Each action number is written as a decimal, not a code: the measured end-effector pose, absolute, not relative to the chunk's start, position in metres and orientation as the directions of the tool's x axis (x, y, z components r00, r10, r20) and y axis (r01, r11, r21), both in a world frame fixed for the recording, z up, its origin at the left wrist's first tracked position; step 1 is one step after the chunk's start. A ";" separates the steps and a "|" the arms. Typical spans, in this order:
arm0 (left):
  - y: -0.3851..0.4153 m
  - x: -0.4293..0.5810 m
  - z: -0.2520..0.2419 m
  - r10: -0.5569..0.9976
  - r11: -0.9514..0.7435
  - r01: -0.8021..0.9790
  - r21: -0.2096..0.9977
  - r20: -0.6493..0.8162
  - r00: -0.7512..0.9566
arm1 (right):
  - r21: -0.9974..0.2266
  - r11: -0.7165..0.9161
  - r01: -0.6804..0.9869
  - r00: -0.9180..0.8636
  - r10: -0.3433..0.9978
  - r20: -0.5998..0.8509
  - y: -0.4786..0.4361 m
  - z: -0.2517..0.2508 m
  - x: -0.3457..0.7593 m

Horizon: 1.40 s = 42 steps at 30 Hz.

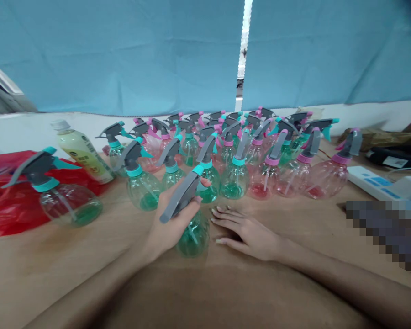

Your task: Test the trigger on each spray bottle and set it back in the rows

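My left hand (pixel 173 219) is wrapped round the neck of a green spray bottle (pixel 192 237) that stands near the front of the table. Its grey trigger head with a teal nozzle sticks up above my fingers. To the right of that bottle, my right hand (pixel 246 230) lies on the tabletop with its fingers stretched out and nothing in them. Just behind both hands is a row of spray bottles, including a green one (pixel 235 180) with a teal collar and a pink one (pixel 263 183) with a pink collar. Another green spray bottle (pixel 71 205) stands apart at the left.
Several more spray bottles crowd the back of the table (pixel 123 292). On the left, a drink bottle (pixel 85 153) leans by a red plastic bag (pixel 7 196). A white power strip (pixel 373 183) and a black object (pixel 390 157) are at the right. Blue cloth (pixel 140 55) hangs behind.
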<state>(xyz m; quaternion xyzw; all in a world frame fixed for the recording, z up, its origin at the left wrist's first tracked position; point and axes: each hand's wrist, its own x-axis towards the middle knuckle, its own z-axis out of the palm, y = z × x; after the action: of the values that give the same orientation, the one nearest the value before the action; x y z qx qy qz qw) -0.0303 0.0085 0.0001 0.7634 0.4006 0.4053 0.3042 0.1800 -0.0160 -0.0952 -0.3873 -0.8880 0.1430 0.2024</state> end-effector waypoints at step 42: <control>0.012 -0.035 -0.006 0.889 -0.444 0.356 0.822 0.353 0.293 | -0.406 0.660 0.632 -0.612 0.746 0.260 -0.017 -0.095 0.179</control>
<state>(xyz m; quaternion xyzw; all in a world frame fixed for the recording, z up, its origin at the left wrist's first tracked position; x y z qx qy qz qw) -0.0349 0.0119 -0.0059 0.7390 0.4212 0.4194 0.3172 0.1794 -0.0166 -0.0946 -0.3884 -0.8872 0.1383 0.2072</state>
